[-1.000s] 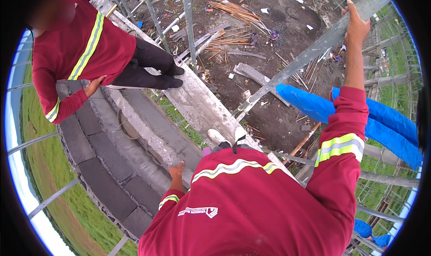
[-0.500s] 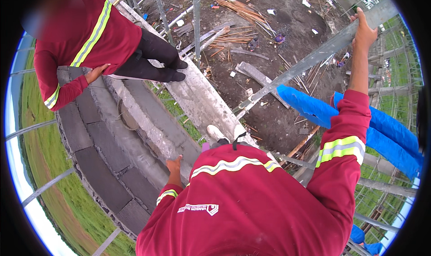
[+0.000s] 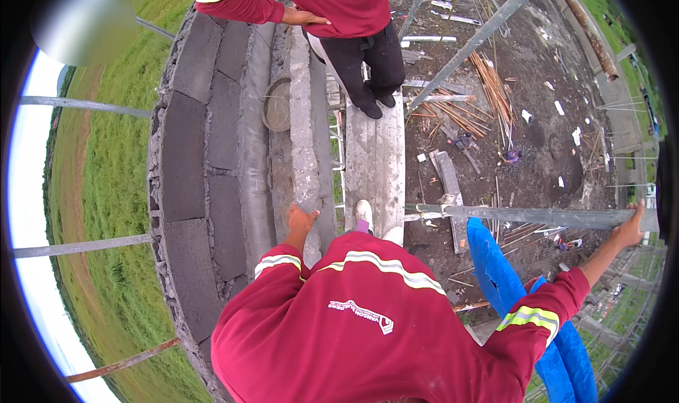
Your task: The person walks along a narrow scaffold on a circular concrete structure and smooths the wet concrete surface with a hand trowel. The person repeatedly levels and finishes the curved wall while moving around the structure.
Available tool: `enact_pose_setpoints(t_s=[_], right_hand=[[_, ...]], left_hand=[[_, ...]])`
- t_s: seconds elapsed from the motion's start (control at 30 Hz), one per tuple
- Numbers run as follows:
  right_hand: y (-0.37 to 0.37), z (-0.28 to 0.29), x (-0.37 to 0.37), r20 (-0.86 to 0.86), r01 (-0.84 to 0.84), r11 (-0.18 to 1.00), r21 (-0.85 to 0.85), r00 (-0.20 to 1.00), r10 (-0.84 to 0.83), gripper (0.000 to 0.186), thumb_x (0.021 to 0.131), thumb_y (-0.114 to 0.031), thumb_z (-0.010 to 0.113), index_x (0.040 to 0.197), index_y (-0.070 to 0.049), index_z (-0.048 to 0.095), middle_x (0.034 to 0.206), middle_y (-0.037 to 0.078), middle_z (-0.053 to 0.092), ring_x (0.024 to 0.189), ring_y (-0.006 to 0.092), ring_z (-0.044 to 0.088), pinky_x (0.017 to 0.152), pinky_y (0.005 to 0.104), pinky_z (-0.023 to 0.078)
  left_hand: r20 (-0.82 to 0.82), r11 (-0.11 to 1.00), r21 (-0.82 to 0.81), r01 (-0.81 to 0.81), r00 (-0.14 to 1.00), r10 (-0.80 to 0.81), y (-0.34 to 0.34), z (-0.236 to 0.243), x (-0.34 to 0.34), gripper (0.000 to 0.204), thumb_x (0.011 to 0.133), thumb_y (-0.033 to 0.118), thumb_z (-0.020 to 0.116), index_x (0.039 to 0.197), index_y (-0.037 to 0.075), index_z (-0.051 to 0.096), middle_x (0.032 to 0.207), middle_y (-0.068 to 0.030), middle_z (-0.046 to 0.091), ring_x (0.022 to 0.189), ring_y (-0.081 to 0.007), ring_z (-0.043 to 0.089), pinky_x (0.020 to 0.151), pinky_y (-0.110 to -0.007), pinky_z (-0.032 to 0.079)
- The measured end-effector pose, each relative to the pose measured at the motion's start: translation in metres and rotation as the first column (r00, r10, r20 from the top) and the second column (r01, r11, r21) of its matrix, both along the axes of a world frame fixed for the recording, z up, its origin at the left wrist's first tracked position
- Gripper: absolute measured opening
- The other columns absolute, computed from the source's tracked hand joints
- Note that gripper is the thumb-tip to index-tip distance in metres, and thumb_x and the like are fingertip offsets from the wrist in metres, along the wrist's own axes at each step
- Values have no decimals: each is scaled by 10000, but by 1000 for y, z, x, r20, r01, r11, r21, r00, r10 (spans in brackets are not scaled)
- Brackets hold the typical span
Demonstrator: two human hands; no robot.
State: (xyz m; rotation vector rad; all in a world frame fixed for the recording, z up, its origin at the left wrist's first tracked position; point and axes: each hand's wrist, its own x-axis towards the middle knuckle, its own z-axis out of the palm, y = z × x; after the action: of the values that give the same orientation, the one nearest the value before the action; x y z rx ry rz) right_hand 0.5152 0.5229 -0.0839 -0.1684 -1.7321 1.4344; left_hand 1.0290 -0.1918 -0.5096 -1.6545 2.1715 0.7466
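My left hand (image 3: 302, 219) rests on the rough concrete ledge (image 3: 304, 148), its thumb spread away from the fingers. Far out to the right, my right hand (image 3: 628, 228) is closed round a grey metal scaffold pipe (image 3: 530, 216), close to where the pipe leaves the picture. Below me, one white shoe (image 3: 363, 212) shows on a narrow, stained walkway plank (image 3: 376, 159) between ledge and pipe. A blue tarp (image 3: 494, 267) hangs beneath my right arm.
A co-worker (image 3: 361, 63) in maroon and black stands ahead on the walkway. Left lies a curved block wall (image 3: 185, 155), then grass far below. A round pan-like thing (image 3: 277, 106) sits beside the ledge. Lower right, planks (image 3: 453, 191) and timber strips (image 3: 491, 95) litter the ground.
The view has swung round, so the walkway now runs straight ahead and the co-worker appears at top centre. My left hand stays on the ledge and my right hand on the pipe.
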Motion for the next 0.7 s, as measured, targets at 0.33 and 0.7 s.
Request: enact_pose_setpoints(t_s=[0.33,0.7], right_hand=[[-17,8,3,23,52,998,-28,998,-52,381,765,-204,845,975,54,659,842,117,665,690,206,635,632,355,544],[-44,12,18,-110,-67,996,-57,992,60,383,788,-75,805,1078,63,596,852,143,657,672,221,658,608,338,576]], left_hand=[[-115,995,-6,-104,988,103,7,4,6,1126,677,474,853,1513,16,253,1489,-311,346,1352,-449,409,1109,-483,376],[-145,997,-73,-12,989,2,2,-1,9,1119,634,490,872,1470,-13,324,1410,-303,431,1317,-428,431,1103,-469,372]])
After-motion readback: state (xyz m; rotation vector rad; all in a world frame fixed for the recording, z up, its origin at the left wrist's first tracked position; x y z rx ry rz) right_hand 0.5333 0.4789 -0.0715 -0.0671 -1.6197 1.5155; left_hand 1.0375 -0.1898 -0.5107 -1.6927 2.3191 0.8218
